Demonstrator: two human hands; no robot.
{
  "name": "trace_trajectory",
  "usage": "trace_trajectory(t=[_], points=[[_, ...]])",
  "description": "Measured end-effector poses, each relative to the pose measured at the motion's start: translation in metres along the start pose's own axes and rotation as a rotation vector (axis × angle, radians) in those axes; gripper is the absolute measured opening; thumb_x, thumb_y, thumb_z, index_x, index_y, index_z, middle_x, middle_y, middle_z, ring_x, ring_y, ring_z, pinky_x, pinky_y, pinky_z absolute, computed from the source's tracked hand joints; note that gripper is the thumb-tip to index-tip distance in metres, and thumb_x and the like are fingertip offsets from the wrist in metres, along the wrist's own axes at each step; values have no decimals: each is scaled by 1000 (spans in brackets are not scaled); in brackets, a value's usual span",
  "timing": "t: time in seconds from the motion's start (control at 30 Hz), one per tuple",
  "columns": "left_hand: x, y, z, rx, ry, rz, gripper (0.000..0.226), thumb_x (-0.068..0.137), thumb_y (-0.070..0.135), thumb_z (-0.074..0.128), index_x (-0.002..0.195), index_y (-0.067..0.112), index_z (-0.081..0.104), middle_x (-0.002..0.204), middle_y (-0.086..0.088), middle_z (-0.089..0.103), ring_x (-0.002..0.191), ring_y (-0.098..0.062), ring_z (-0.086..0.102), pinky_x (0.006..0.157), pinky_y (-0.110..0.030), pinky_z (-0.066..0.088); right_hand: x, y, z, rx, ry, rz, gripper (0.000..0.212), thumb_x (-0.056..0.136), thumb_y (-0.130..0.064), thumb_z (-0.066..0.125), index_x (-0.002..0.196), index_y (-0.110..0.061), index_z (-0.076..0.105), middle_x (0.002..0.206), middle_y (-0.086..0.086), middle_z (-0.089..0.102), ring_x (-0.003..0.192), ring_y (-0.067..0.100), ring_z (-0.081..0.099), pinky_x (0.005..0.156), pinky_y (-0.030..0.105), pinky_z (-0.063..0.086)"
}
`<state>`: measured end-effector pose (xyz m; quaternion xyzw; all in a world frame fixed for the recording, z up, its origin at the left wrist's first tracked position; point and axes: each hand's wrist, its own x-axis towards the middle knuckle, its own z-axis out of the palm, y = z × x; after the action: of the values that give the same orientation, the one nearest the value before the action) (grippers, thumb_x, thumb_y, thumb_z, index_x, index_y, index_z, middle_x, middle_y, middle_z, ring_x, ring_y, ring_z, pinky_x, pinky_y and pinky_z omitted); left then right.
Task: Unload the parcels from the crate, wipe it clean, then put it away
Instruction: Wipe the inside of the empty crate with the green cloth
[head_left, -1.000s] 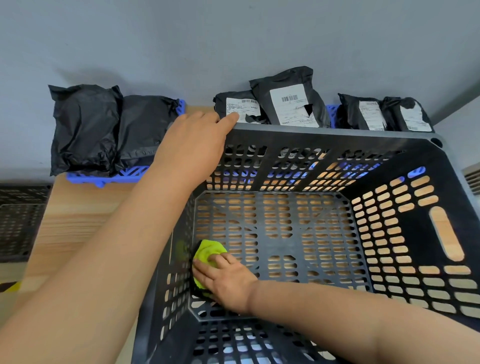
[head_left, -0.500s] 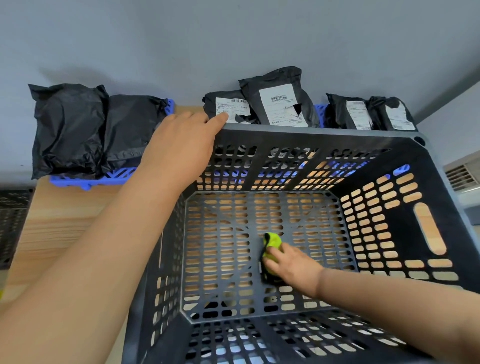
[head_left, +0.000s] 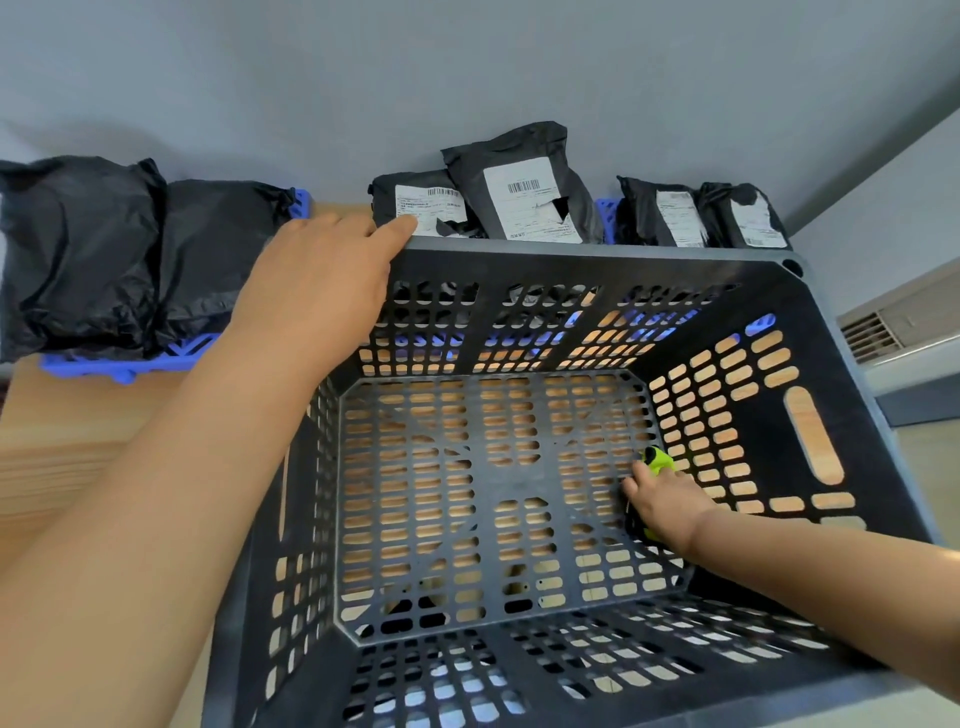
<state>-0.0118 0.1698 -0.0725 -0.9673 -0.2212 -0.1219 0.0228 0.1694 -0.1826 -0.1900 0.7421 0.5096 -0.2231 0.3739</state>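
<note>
My left hand (head_left: 317, 280) is on the far-left corner of the black perforated plastic crate (head_left: 571, 265), fingers hooked over the rim, grasping it. My right hand (head_left: 667, 506) is down on the crate floor by the right wall, fingers clenched on a crumpled lime-green cloth (head_left: 658, 461) and pressing it onto the grid. The crate sits on the light wooden counter (head_left: 62, 431). Black plastic mailer parcels (head_left: 519, 192) are lined up behind it by the wall, on a blue plastic pallet (head_left: 124, 364).
</note>
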Motion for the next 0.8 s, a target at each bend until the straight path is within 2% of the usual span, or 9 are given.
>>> trace_trajectory(t=[0.1,0.27,0.37,0.47,0.67,0.73,0.8], points=[[-1,0,1,0,3,-1,47,96,15,41,142,19,35,114,-14,61,98,-34,55,81,-47,46,2,-7,-3,126,2,-44,57,79,2,61,129,-9,38,131,12,36,103,28,55,82,36,48],[-1,-1,1,-4,17,1,47,96,15,40,143,19,35,113,-13,61,97,-33,55,81,-46,45,-1,-59,-11,277,110,-338,53,78,8,57,128,-5,42,136,14,36,106,28,51,95,39,44],[-1,1,0,-4,16,-2,47,97,15,39,144,19,33,114,-13,60,100,-33,55,82,-46,44,5,-104,-35,285,207,-502,40,82,7,53,121,0,47,127,17,40,102,32,50,93,43,43],[-1,1,0,0,12,-1,47,97,15,39,144,19,33,114,-14,60,99,-33,55,82,-46,44,19,-150,-58,275,296,-647,35,80,9,55,115,5,51,116,23,46,95,36,50,88,47,44],[0,0,2,4,1,-12,49,96,13,40,144,21,32,115,-13,59,101,-32,53,83,-45,43,36,-224,-92,348,396,-780,31,76,10,61,106,6,55,105,23,49,92,38,50,78,45,48],[0,-1,2,13,1,-12,49,97,13,40,144,21,31,117,-13,59,102,-32,53,84,-45,43,36,-238,-99,360,396,-824,27,79,9,59,106,10,55,106,28,50,94,42,49,80,49,47],[0,-1,3,13,3,-10,49,97,13,39,144,20,31,117,-14,59,102,-33,53,84,-45,43,36,-239,-100,340,361,-837,34,83,-1,62,113,12,52,114,30,48,101,43,46,88,51,42]])
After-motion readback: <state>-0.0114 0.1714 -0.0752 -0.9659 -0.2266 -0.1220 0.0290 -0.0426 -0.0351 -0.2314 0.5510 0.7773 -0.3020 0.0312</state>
